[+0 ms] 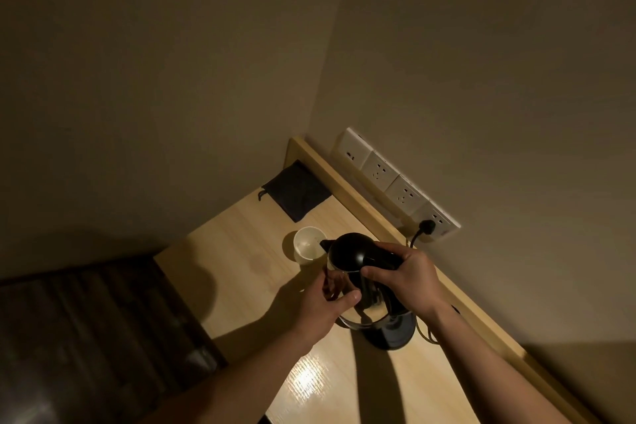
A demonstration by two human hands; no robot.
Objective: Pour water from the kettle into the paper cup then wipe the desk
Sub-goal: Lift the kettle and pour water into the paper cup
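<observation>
A kettle with a black lid and shiny steel body is tilted over the light wooden desk, its spout over the rim of the white paper cup. My right hand is shut on the kettle's black handle. My left hand presses against the steel side of the kettle body, thumb and fingers on it. The cup stands upright just beyond the kettle; whether water is in it I cannot tell. A dark folded cloth lies at the desk's far corner.
The kettle's black base sits on the desk under my hands, its cord running to a plug in the white wall sockets. A raised wooden ledge borders the desk along the wall. A dark floor drops off left of the desk.
</observation>
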